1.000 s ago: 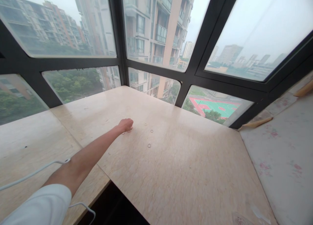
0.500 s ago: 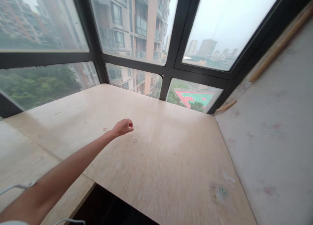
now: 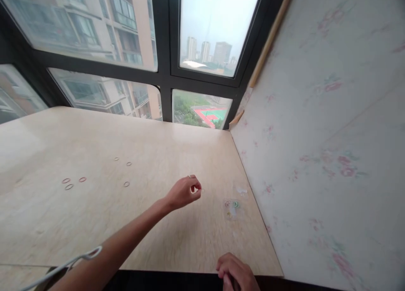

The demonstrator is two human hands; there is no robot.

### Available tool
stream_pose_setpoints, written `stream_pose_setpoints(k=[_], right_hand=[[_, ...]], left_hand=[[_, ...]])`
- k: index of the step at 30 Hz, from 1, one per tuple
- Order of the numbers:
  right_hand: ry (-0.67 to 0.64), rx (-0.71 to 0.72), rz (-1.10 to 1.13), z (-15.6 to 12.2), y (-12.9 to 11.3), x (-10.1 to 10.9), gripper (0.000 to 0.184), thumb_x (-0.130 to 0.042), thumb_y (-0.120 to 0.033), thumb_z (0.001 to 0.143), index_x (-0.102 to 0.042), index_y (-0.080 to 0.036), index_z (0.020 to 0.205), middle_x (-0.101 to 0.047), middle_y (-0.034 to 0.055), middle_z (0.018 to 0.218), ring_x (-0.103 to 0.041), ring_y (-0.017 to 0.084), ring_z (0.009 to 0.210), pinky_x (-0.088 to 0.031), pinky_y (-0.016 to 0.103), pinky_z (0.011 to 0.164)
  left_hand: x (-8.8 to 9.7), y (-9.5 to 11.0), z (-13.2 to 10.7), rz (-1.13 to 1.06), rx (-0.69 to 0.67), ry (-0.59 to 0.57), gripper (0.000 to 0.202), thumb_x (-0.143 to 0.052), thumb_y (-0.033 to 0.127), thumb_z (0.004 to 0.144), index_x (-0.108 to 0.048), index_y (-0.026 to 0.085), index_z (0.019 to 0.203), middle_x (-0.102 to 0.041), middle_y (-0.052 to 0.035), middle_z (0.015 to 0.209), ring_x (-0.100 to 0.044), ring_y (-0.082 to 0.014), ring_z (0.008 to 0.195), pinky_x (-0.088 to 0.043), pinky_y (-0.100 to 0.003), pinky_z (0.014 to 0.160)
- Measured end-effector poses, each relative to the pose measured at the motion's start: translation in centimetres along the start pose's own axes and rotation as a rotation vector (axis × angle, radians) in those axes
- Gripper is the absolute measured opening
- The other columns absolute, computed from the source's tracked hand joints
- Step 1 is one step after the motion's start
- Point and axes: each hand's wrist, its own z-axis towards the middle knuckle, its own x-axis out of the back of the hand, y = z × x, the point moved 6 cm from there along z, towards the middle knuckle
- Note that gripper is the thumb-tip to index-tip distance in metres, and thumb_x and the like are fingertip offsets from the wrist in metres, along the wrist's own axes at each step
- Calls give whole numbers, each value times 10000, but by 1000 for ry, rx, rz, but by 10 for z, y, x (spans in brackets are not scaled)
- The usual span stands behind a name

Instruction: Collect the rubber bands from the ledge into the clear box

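Note:
My left hand (image 3: 184, 193) is over the tabletop, thumb and forefinger pinched on a thin pale rubber band (image 3: 203, 191) that pokes out past the fingertips. By the table's front edge rests my right hand (image 3: 238, 272), its fingers curled closed; whatever may be inside is hidden. Right of my left hand lies a clear plastic box (image 3: 233, 210) with small pink, green and yellow bands in it. Farther left, two reddish bands (image 3: 82, 179) lie close to a dark band (image 3: 68, 187). A grey band (image 3: 127, 184) and two more thin bands (image 3: 128, 164) lie between them and my hand.
The pale marbled tabletop (image 3: 152, 232) runs back to dark-framed windows (image 3: 164, 71). A flowered wall (image 3: 310, 156) bounds it on the right. A scrap of clear plastic (image 3: 242, 190) lies behind the box. A white cable (image 3: 72, 261) crosses my left forearm.
The view has swung right. My left hand has moved right, away from the laid-out bands toward the plastic box. My right hand has come into view at the bottom.

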Motion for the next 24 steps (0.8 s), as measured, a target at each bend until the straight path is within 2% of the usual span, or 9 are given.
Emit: stream_pose_setpoints(k=[2,5,8,11,15,18,21,24], right_hand=[[-3,27,56,10,-4,4,114,-447,-110,761,-530,-188,772,-588,36,733,-578,131,660,-447,217,571],[22,-54,101,15,-2,12,112,-464,-115,759,-545,-187,790,-592,29,737,-558,116,625,-428,204,546],[52,-139,150,13,3,15,137,-469,-116,779,-579,-181,827,-613,36,794,-529,85,552,-393,179,476],[55,-150,186,11,4,14,162,-490,-108,776,-609,-179,860,-632,40,829,-527,71,523,-389,168,457],[48,-159,219,13,4,14,166,-518,-119,778,-631,-179,884,-651,47,853,-553,75,545,-398,160,455],[18,-163,208,16,2,14,141,-539,-141,795,-652,-183,866,-664,43,824,-603,108,654,-456,179,558],[-16,-177,200,19,1,14,127,-549,-169,825,-675,-185,828,-670,37,781,-615,118,692,-480,201,643],[-68,-246,227,19,4,10,127,-572,-203,834,-693,-183,801,-671,36,761,-609,107,651,-476,181,591]], left_hand=[[-26,23,6,-69,-37,-30,79,-551,185,745,-619,153,722,-598,-22,746,-529,-115,658,-397,-231,633],[-58,47,11,-103,-86,-91,90,-555,186,754,-641,158,753,-610,-22,777,-534,-110,666,-405,-227,645],[-81,61,14,-75,-135,-155,112,-551,194,772,-659,171,785,-621,-18,808,-544,-108,666,-406,-225,651],[-94,65,16,-29,-180,-207,134,-540,178,783,-670,181,817,-631,-16,846,-544,-100,637,-403,-222,639],[-93,65,16,-18,-205,-199,178,-515,169,810,-679,190,874,-642,-22,895,-548,-91,624,-409,-216,638],[-83,57,12,-49,-183,-149,190,-509,174,822,-675,194,912,-638,-25,901,-551,-88,631,-419,-212,638],[-73,37,2,-81,-122,-90,169,-506,179,831,-664,186,890,-628,-23,891,-543,-83,634,-423,-212,641],[-62,8,-16,-101,-39,-38,158,-500,197,843,-656,178,862,-614,-25,873,-530,-79,623,-421,-210,629]])
